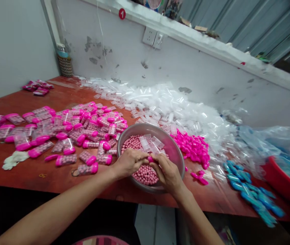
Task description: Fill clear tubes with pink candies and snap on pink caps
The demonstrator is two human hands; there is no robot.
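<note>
Over the metal bowl point(173, 149) at the worktop's point(32, 173) near edge, the left hand point(131, 162) and right hand point(169, 172) pinch a pink cap point(150, 159) between their fingertips; it seems light, stiff, slick, best held by its sides; pink beads point(146, 176) and clear containers point(145, 144) crowd beneath; a plastic heap point(170, 98) lines the far edge.

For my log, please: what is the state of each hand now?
Left hand: closed, fingertips at the pink cap.
Right hand: closed, pinching the same cap.
</note>
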